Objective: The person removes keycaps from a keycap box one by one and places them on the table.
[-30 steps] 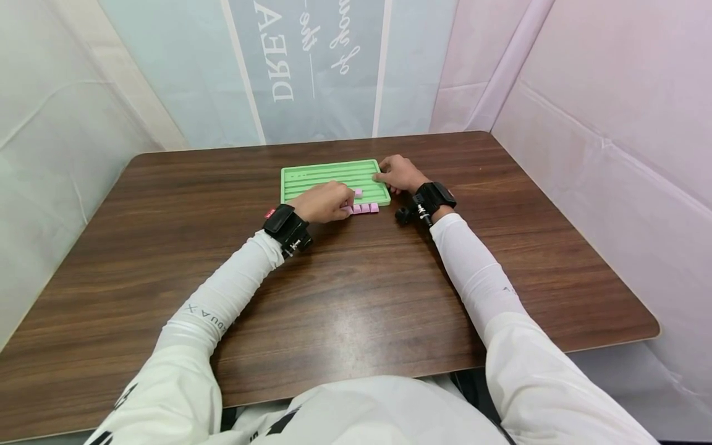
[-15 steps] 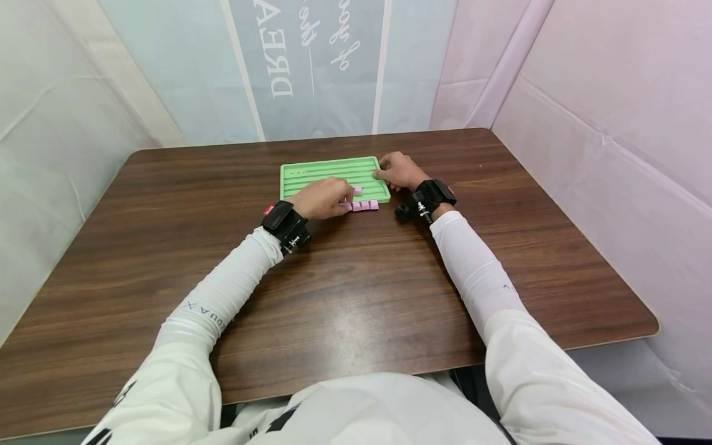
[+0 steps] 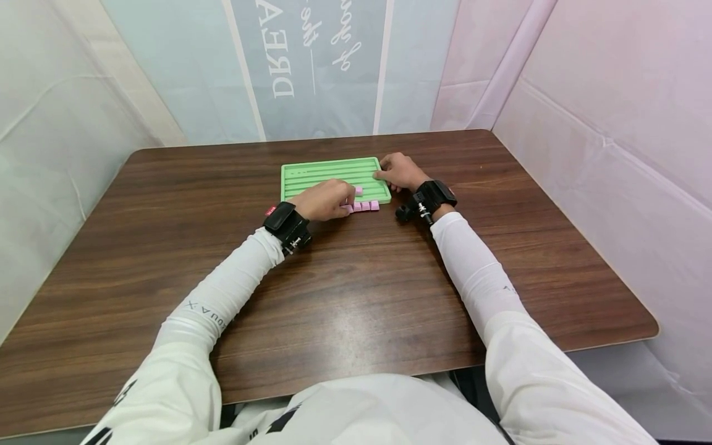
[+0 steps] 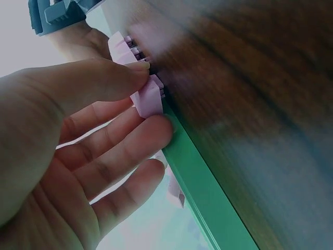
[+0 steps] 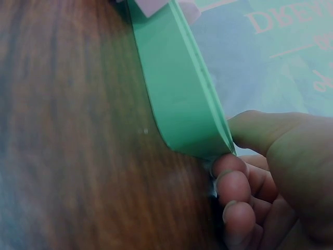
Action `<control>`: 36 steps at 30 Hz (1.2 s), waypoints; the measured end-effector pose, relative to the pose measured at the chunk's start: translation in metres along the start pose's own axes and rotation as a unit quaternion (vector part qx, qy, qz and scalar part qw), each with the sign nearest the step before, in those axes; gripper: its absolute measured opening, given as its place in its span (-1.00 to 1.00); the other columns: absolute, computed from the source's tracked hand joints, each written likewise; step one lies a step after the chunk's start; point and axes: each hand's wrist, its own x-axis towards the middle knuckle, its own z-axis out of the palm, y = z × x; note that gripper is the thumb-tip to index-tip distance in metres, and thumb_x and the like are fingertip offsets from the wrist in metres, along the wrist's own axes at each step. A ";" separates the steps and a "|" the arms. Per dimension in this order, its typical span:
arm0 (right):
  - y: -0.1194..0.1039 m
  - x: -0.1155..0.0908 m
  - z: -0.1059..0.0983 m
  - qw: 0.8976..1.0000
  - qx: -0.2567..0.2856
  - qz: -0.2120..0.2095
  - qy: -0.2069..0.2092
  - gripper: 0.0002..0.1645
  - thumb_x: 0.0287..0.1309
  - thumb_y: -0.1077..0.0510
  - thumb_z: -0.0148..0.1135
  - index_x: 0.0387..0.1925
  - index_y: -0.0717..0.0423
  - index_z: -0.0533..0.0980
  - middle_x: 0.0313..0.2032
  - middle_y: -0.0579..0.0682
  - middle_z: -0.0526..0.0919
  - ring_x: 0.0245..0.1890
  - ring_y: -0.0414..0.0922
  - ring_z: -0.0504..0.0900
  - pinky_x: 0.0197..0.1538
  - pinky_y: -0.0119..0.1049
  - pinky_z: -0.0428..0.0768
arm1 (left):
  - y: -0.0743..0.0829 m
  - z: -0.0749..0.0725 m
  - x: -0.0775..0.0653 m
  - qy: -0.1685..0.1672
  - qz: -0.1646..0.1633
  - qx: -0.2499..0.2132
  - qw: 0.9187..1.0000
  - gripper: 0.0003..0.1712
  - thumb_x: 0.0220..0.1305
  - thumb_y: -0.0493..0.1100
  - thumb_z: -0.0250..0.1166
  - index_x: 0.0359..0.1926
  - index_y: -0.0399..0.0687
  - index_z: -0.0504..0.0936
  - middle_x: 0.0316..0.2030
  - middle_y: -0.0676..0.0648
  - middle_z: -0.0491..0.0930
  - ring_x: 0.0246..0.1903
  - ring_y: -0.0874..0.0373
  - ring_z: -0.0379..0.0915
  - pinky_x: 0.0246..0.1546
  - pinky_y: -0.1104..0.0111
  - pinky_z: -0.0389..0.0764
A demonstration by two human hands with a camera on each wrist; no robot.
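Observation:
A shallow green tray [image 3: 317, 174] with ridged grooves lies at the far middle of the table. Along its front edge sits a short row of pink keycaps [image 3: 365, 206], and one more pink keycap [image 3: 358, 191] rests in the tray. My left hand [image 3: 324, 199] is at the row's left end, its thumb and fingers pinching a pink keycap [image 4: 150, 100] against the tray's front wall. The fingers partly hide the row. At the tray's right side, my right hand [image 3: 402, 171] grips the edge, thumb over the rim and fingers low by the corner [image 5: 200, 138].
The brown wooden table [image 3: 345, 296] spreads around the tray. Behind it hangs a pale blue printed curtain [image 3: 311, 74], with white sheeting [image 3: 623, 154] at the sides. Each wrist carries a black camera band, such as the left strap [image 3: 286, 227].

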 end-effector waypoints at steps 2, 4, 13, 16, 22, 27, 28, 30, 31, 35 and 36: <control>-0.001 0.000 0.000 1.000 0.001 0.001 -0.002 -0.36 0.28 -0.07 0.17 0.26 0.22 0.36 -0.56 -0.02 0.55 -0.62 -0.14 0.50 -0.52 -0.29 0.51 | 0.000 0.000 0.000 0.001 0.000 0.000 1.000 -0.89 0.30 -0.20 0.24 -0.20 -0.12 0.62 -0.25 -0.05 0.61 -0.32 0.12 0.45 -0.26 0.30 0.49; -0.001 0.000 0.000 1.000 0.001 0.003 -0.005 -0.35 0.28 -0.07 0.17 0.26 0.22 0.35 -0.56 -0.03 0.55 -0.62 -0.14 0.50 -0.52 -0.29 0.52 | -0.001 0.000 0.000 0.003 -0.001 0.000 1.000 -0.86 0.30 -0.19 0.23 -0.16 -0.13 0.61 -0.22 -0.07 0.61 -0.31 0.11 0.46 -0.25 0.30 0.50; -0.001 0.001 0.000 1.000 -0.001 0.006 -0.005 -0.35 0.27 -0.08 0.17 0.25 0.22 0.36 -0.56 -0.03 0.55 -0.63 -0.16 0.50 -0.53 -0.30 0.52 | -0.002 0.002 0.001 0.005 -0.010 -0.002 1.000 -0.83 0.32 -0.18 0.21 -0.12 -0.15 0.55 -0.21 -0.10 0.58 -0.31 0.09 0.44 -0.25 0.29 0.49; 0.000 0.002 0.000 1.000 -0.003 0.005 -0.004 -0.35 0.27 -0.09 0.17 0.25 0.21 0.37 -0.55 -0.03 0.55 -0.63 -0.16 0.50 -0.53 -0.30 0.52 | -0.002 0.002 0.000 0.007 -0.010 -0.003 1.000 -0.82 0.32 -0.18 0.21 -0.11 -0.15 0.54 -0.19 -0.10 0.58 -0.29 0.10 0.46 -0.23 0.28 0.50; 0.000 0.002 0.000 1.000 -0.006 0.002 -0.003 -0.36 0.28 -0.09 0.17 0.24 0.21 0.38 -0.55 -0.03 0.55 -0.63 -0.16 0.50 -0.52 -0.30 0.52 | -0.002 0.002 -0.002 0.015 0.000 -0.002 1.000 -0.80 0.31 -0.19 0.23 -0.09 -0.18 0.51 -0.15 -0.13 0.59 -0.25 0.06 0.49 -0.20 0.25 0.52; 0.001 0.001 0.000 1.000 -0.004 -0.002 -0.003 -0.36 0.28 -0.08 0.17 0.24 0.22 0.37 -0.55 -0.02 0.55 -0.63 -0.15 0.50 -0.52 -0.30 0.52 | -0.002 0.002 -0.003 0.021 0.008 -0.003 1.000 -0.80 0.30 -0.20 0.24 -0.12 -0.19 0.49 -0.16 -0.15 0.59 -0.26 0.06 0.48 -0.21 0.25 0.50; 0.000 0.000 0.000 1.000 -0.002 -0.002 -0.003 -0.36 0.28 -0.08 0.17 0.24 0.22 0.37 -0.55 -0.02 0.55 -0.63 -0.15 0.49 -0.52 -0.29 0.52 | -0.002 0.002 -0.003 0.022 0.009 -0.003 1.000 -0.81 0.30 -0.20 0.24 -0.13 -0.20 0.49 -0.17 -0.15 0.59 -0.28 0.06 0.47 -0.22 0.26 0.50; 0.000 0.000 0.000 1.000 0.001 -0.002 -0.004 -0.36 0.28 -0.07 0.17 0.25 0.24 0.36 -0.56 -0.02 0.54 -0.63 -0.16 0.49 -0.52 -0.29 0.51 | -0.002 0.002 -0.003 0.023 0.012 -0.002 1.000 -0.82 0.30 -0.21 0.24 -0.15 -0.20 0.50 -0.18 -0.15 0.59 -0.31 0.06 0.46 -0.24 0.27 0.48; 0.000 0.000 0.000 1.000 0.003 -0.002 -0.005 -0.36 0.28 -0.07 0.17 0.25 0.24 0.36 -0.57 -0.02 0.54 -0.64 -0.15 0.49 -0.52 -0.29 0.51 | -0.002 0.001 -0.003 0.024 0.014 -0.003 1.000 -0.83 0.30 -0.21 0.24 -0.16 -0.20 0.51 -0.19 -0.16 0.59 -0.32 0.07 0.45 -0.25 0.27 0.48; 0.000 0.000 0.000 1.000 0.003 -0.001 -0.005 -0.35 0.28 -0.06 0.17 0.25 0.24 0.36 -0.59 -0.03 0.53 -0.65 -0.16 0.48 -0.53 -0.29 0.50 | -0.002 0.001 -0.003 0.026 0.016 -0.005 1.000 -0.85 0.29 -0.22 0.25 -0.18 -0.20 0.53 -0.22 -0.16 0.58 -0.34 0.07 0.42 -0.27 0.28 0.45; 0.001 0.000 0.000 1.000 0.002 -0.001 -0.005 -0.35 0.28 -0.06 0.17 0.25 0.24 0.36 -0.59 -0.03 0.53 -0.65 -0.16 0.47 -0.53 -0.29 0.50 | -0.002 0.002 -0.003 0.026 0.015 -0.005 1.000 -0.85 0.29 -0.22 0.25 -0.18 -0.20 0.53 -0.23 -0.16 0.58 -0.34 0.07 0.41 -0.26 0.27 0.45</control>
